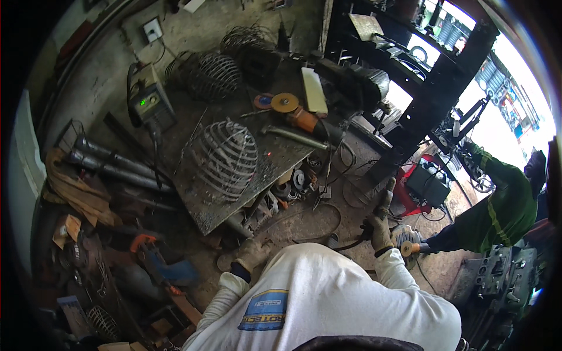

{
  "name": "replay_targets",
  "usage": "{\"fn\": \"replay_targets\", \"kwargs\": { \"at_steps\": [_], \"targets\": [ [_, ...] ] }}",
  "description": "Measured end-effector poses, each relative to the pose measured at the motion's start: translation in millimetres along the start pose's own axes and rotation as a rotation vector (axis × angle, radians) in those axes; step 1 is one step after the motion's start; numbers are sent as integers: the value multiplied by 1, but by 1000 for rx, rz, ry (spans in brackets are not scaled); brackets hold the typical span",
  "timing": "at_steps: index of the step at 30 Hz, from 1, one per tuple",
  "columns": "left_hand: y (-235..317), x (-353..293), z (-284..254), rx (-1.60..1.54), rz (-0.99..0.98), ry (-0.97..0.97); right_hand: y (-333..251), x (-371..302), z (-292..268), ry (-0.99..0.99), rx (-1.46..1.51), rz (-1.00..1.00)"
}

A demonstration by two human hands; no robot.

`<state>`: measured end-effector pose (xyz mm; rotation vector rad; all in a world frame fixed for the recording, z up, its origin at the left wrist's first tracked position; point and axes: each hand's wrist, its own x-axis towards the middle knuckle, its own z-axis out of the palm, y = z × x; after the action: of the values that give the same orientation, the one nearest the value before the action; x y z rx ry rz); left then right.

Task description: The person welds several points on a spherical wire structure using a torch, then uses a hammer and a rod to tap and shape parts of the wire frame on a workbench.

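My right hand (381, 231), in a dusty work glove, is beyond my right knee with one finger pointing up. It is closed around something dark that a black cable meets; what it is I cannot make out. My left hand (253, 255), also gloved, is low beside the table's near corner, its fingers loosely stretched and blending with the floor. On the metal table (211, 213) sits a round cage of metal bars (229, 161). Behind it lie an angle grinder (304, 120) with a tan disc and a hammer (295, 136).
A person in a green top (494, 216) works at right, a gloved hand close to my right hand. A red and grey machine (427, 181) stands beyond. A welding machine (153, 105) with a green display is on the left. Cables cross the floor; metal pipes (120, 167) lie left.
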<state>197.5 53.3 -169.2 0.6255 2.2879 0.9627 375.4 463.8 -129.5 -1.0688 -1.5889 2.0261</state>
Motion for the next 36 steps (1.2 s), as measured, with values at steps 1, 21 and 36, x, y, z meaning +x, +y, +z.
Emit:
{"fn": "replay_targets", "kwargs": {
  "at_steps": [1, 21, 36],
  "targets": [
    [13, 13, 4, 18, 8, 0, 3, 11, -12, 4, 19, -5],
    [315, 178, 60, -39, 330, 44, 48, 143, -190, -85, 364, 282],
    [345, 386, -133, 1139, -5, 394, 33, 127, -216, 213, 440, 331]
  ]
}}
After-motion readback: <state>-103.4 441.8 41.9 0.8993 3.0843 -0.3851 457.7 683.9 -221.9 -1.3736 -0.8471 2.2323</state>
